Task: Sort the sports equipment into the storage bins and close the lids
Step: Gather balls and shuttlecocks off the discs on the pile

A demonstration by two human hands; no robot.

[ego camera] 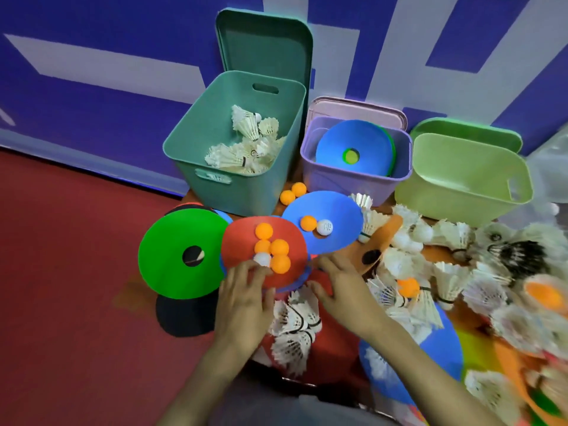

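Clutter in front of three open bins. Pinching the near edge of the red disc point(246, 241) with the left hand point(246, 293), fingers lying on top beside a white ball point(262, 259), thumb at the rim. Holding the right hand point(341, 287) at the same disc's right edge, fingers bent, thumb spread; not being able to tell whether gripping or only touching. Carrying four orange balls point(279, 247) on that disc, clustered with the white one. Bracketing a bunch point(295, 327) of shuttlecocks between the wrists.

Overlapping, with the red disc, the green disc point(172, 256) on the left and the blue disc point(335, 207) on the far right, the latter bearing a ball pair point(308, 222), one orange, one white. Looking past two loose balls point(298, 189), both orange, lying between blue disc and teal bin point(190, 142).

Facing, left to right along the wall point(92, 72): teal bin holding shuttlecocks point(246, 149); purple bin point(310, 167) holding a tilted stowed disc point(353, 139), blue; green bin point(445, 192). Noting a lid leaning behind each: teal lid point(264, 47), pink lid point(353, 106), green lid point(461, 127). Taking in a heap point(455, 233) of shuttlecocks spilling across the right side.
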